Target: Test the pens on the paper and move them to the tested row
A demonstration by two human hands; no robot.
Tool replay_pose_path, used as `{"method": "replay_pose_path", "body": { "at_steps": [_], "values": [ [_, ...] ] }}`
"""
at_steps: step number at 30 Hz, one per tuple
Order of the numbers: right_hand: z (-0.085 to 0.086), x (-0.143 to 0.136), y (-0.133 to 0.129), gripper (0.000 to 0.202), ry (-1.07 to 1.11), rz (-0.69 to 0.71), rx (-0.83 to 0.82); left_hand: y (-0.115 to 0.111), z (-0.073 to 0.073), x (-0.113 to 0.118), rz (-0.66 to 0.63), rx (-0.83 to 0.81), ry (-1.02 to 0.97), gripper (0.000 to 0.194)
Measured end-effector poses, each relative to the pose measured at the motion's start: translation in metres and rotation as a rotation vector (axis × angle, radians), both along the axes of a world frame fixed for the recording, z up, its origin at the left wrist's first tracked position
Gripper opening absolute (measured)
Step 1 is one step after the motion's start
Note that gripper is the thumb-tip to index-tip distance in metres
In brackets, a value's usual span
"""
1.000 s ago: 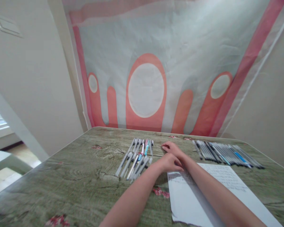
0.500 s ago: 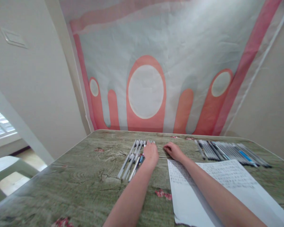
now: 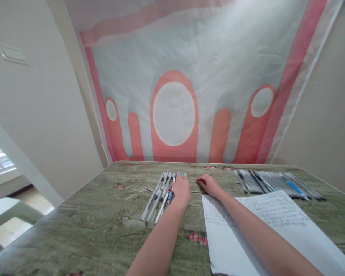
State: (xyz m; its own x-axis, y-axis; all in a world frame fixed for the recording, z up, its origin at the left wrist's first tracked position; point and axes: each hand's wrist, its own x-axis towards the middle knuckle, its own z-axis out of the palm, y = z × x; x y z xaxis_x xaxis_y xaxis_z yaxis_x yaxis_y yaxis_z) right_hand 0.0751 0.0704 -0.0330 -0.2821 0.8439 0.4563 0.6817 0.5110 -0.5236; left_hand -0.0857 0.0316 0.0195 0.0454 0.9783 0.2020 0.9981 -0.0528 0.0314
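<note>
My left hand (image 3: 182, 189) rests over the right part of a group of pens (image 3: 156, 197) on the wood-patterned table. Its fingers point away from me onto the pens, and whether they grip one is hidden. My right hand (image 3: 209, 184) lies on the table to the right of the left hand, with its fingers curled in; anything inside them is hidden. Under my right forearm are written sheets of paper (image 3: 278, 214). A long row of pens (image 3: 276, 184), one of them blue, lies at the back right.
The table (image 3: 97, 222) has a raised-looking back edge against a wall hanging (image 3: 120, 73) with pink shapes. A white chair (image 3: 14, 218) stands beyond the table's left edge.
The whole view has shifted slightly. My left hand has moved a little over the pens, and more of their far ends shows. My right hand keeps its place on the table.
</note>
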Motion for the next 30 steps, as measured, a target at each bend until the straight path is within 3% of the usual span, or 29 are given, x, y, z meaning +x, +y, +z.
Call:
{"method": "replay_pose_path", "body": {
  "at_steps": [7,14,18,24,30],
  "values": [
    [-0.001,0.001,-0.002,0.017,0.003,0.013,0.004,0.001,-0.008,0.004,-0.047,0.002,-0.017,0.031],
    [0.000,-0.002,-0.001,0.034,-0.044,0.057,0.153,-0.007,0.001,0.010,-0.091,-0.066,-0.001,0.028],
    [-0.003,-0.003,0.000,0.042,-0.145,0.066,0.142,-0.011,0.001,0.015,-0.122,-0.062,-0.041,0.027],
    [-0.008,-0.002,0.004,0.034,-0.159,0.050,0.111,-0.013,-0.002,0.018,-0.130,-0.093,-0.111,0.025],
    [0.001,-0.002,-0.003,0.025,-0.105,0.080,0.150,-0.016,0.004,0.018,-0.111,-0.148,-0.135,0.026]
  ]
}}
